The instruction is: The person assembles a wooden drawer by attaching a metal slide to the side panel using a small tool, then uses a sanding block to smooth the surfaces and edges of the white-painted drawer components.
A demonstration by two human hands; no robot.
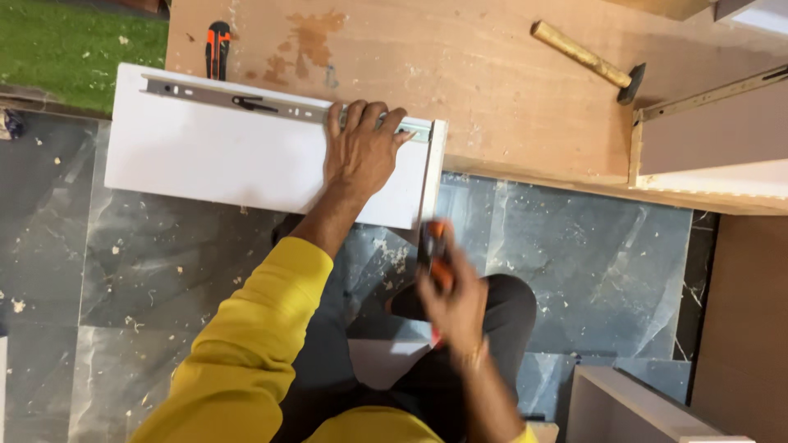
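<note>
Dark marbled floor tiles (pixel 164 271) strewn with sawdust, green carpet (pixel 74 49) beyond, plywood sheet (pixel 492 90) alongside.

left hand (pixel 361 148) flat, right hand (pixel 453 302) fisted

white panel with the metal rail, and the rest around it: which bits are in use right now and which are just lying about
In use:
- white panel, pressed down by the left hand
- metal drawer rail along its top edge
- orange-and-black tool, blurred, in the right hand

Lying about:
- hammer
- orange-and-black utility knife
- second white panel
</note>
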